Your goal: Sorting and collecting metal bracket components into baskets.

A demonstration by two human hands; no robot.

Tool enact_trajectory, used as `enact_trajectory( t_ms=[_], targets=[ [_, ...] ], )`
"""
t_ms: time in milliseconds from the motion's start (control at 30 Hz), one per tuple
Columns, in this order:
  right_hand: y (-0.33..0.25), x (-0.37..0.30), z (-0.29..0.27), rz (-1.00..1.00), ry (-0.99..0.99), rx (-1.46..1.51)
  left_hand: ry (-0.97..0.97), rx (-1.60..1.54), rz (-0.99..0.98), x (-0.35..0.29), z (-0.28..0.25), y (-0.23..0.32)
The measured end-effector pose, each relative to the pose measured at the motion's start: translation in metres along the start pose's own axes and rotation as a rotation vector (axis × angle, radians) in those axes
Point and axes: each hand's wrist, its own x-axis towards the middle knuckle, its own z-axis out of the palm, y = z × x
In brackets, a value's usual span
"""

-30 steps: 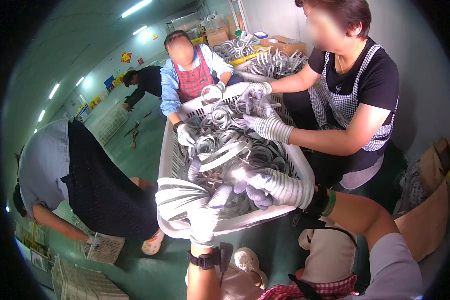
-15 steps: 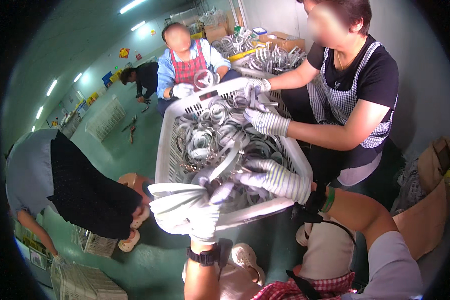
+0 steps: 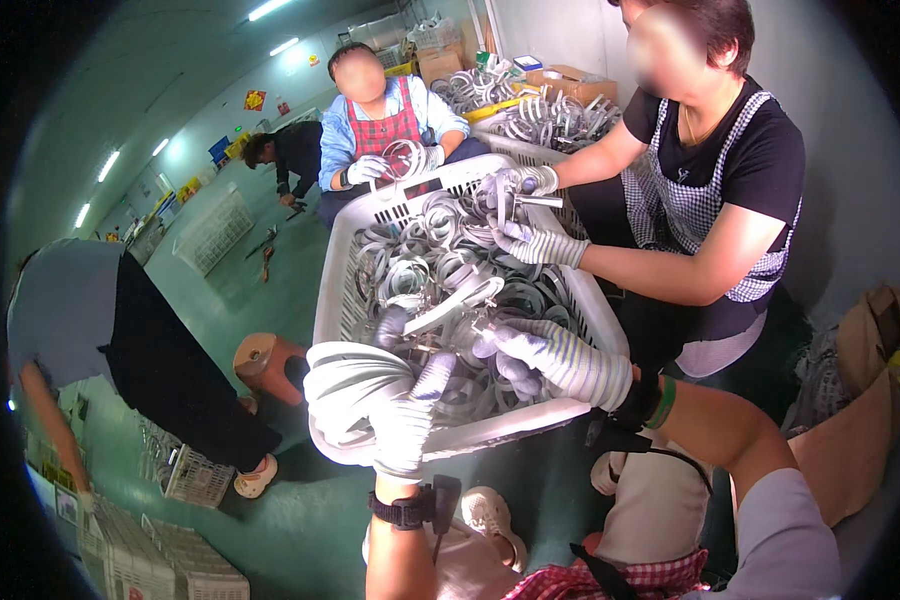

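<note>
My left hand (image 3: 405, 420), in a striped glove, is closed at the near left corner of a white plastic basket (image 3: 345, 455). A stack of white ring bands (image 3: 350, 385) lies against its outer side. Its fingers also meet the end of a single pale band (image 3: 455, 305), which slants over the pile. My gloved right hand (image 3: 560, 365) is closed, its fingertips beside a small metal fitting near that band. What they pinch is too small to make out. Grey and white ring bands with metal clasps (image 3: 435, 220) fill the basket.
Across the basket, a person in a checked apron (image 3: 710, 190) handles bands; another in a red apron (image 3: 385, 125) holds several rings. Someone bends at left beside an orange stool (image 3: 265, 365) and crates (image 3: 195, 560). Another full basket (image 3: 530, 150) and cardboard (image 3: 830, 435) stand nearby.
The single band between my hands has tipped flatter. The stack at my left hand has turned and spread. The person at left has shifted, uncovering more of the stool.
</note>
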Motion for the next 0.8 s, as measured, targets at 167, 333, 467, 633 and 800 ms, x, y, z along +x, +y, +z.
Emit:
enact_trajectory(
  t_ms=[167, 333, 467, 633, 800],
  targets=[
    [-0.003, -0.003, 0.000, 0.021, -0.042, 0.072, 0.075, 0.061, 0.096, -0.004, -0.009, -0.006],
    [-0.005, -0.006, 0.003, 0.015, -0.045, 0.063, 0.148, 0.120, 0.190, -0.012, -0.014, -0.009],
    [-0.002, -0.004, 0.002, 0.020, -0.021, 0.022, 0.230, 0.086, 0.210, -0.024, -0.009, -0.020],
    [0.001, -0.001, 0.009, -0.070, 0.030, -0.259, 0.258, -0.079, 0.098, -0.029, 0.001, -0.024],
    [0.002, 0.004, 0.003, -0.058, 0.088, -0.028, 0.049, -0.219, -0.086, -0.015, 0.007, -0.015]
  ],
)
